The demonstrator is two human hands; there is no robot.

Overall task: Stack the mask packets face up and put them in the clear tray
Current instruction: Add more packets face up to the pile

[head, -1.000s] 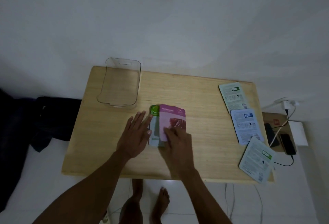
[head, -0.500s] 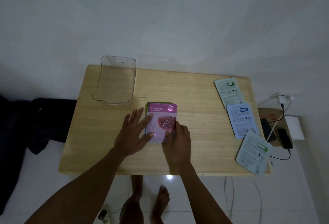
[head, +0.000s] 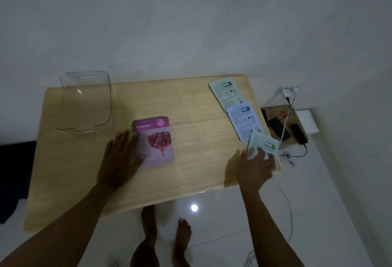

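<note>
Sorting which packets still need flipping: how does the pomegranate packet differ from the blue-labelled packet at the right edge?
The pomegranate packet shows its pink picture front, face up; the blue-labelled packet shows pale printed text, apparently its back. The pomegranate one lies mid-table atop a green packet, the left hand flat beside it; the blue-labelled one lies in a row of loose packets, untouched. Both lie flat on the wooden table, outside the clear tray.
</note>
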